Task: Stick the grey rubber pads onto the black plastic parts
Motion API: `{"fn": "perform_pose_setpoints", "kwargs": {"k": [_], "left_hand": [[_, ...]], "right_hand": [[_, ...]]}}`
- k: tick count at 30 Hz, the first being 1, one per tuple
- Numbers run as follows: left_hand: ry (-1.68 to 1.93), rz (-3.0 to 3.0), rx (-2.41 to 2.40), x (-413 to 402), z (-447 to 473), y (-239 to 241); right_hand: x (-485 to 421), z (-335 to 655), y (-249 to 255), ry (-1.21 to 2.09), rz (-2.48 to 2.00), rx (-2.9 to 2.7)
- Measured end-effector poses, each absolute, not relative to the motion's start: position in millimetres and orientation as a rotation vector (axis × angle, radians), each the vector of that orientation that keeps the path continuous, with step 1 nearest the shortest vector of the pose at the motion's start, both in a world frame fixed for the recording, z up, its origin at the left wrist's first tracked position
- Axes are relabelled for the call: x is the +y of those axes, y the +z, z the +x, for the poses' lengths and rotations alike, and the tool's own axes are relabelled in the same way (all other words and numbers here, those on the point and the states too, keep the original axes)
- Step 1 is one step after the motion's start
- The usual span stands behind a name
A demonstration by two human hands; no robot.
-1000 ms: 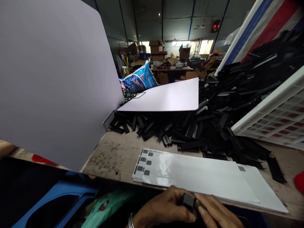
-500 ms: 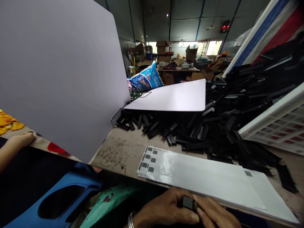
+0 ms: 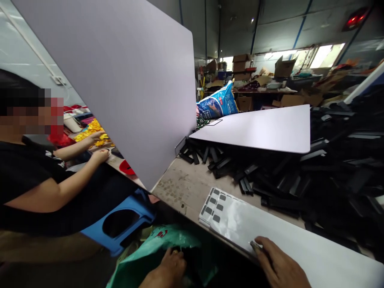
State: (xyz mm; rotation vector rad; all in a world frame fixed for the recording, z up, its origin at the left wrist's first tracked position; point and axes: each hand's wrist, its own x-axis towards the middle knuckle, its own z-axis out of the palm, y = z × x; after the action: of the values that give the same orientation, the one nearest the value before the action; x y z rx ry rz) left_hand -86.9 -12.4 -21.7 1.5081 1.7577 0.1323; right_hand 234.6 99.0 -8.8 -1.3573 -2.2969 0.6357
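My left hand (image 3: 169, 267) is at the mouth of a green plastic bag (image 3: 135, 256) below the table edge. Its fingers are curled, and what they hold, if anything, is lost in the dark. Over a white sticker sheet (image 3: 240, 218) with dark grey rounded labels at its left end is my right hand (image 3: 277, 262). Its thumb and fingers are drawn together near a small greyish bit (image 3: 256, 246) that I cannot make out. The sheet lies on a stack along the table's front edge.
Black plastic strips (image 3: 279, 176) are heaped at the right, partly under a white board (image 3: 264, 126). A tall white panel (image 3: 135, 80) stands at the left. Beyond it a person in black (image 3: 33, 176) works near a blue stool (image 3: 120, 218). A blue sack (image 3: 220, 100) lies behind.
My hands have parted from around a small black piece with a grey face. My left went down-left to the bag, my right onto the sheet. The view turned left, showing more of the co-worker.
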Motion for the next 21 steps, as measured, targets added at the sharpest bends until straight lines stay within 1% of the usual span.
{"fn": "perform_pose_setpoints", "kwargs": {"k": [2,3,4,7,9,10,12,15,17,21], "left_hand": [[-0.036,1.517,1.813,-12.8,-88.7,-12.2],[-0.045,1.541,1.828,-9.5,-86.8,-2.3],[0.005,1.565,1.852,-3.8,-83.7,8.9],[0.375,1.653,1.911,28.5,-72.5,33.0],[0.553,1.807,1.859,59.3,-67.0,32.8],[0.587,1.885,1.832,75.4,-65.3,28.7],[0.525,1.983,1.737,104.5,-63.4,18.2],[0.319,1.996,1.649,130.1,-61.8,9.2],[0.234,1.992,1.632,135.0,-60.8,9.8],[0.187,2.006,1.62,134.5,-59.7,12.6]], "right_hand": [[107.5,227.7,-3.1,0.658,-1.428,-2.306],[111.0,222.7,-1.1,0.646,-1.407,-2.336],[114.3,216.9,0.3,0.617,-1.37,-2.372],[124.9,194.6,0.7,0.481,-1.342,-2.438],[132.3,177.2,-1.9,0.419,-1.395,-2.447],[135.9,168.7,-3.7,0.382,-1.407,-2.453],[141.9,153.7,-7.3,0.295,-1.399,-2.485],[147.3,138.7,-10.3,0.173,-1.39,-2.525],[148.9,132.8,-10.0,0.125,-1.379,-2.548],[151.1,125.3,-7.8,0.1,-1.371,-2.558]]}}
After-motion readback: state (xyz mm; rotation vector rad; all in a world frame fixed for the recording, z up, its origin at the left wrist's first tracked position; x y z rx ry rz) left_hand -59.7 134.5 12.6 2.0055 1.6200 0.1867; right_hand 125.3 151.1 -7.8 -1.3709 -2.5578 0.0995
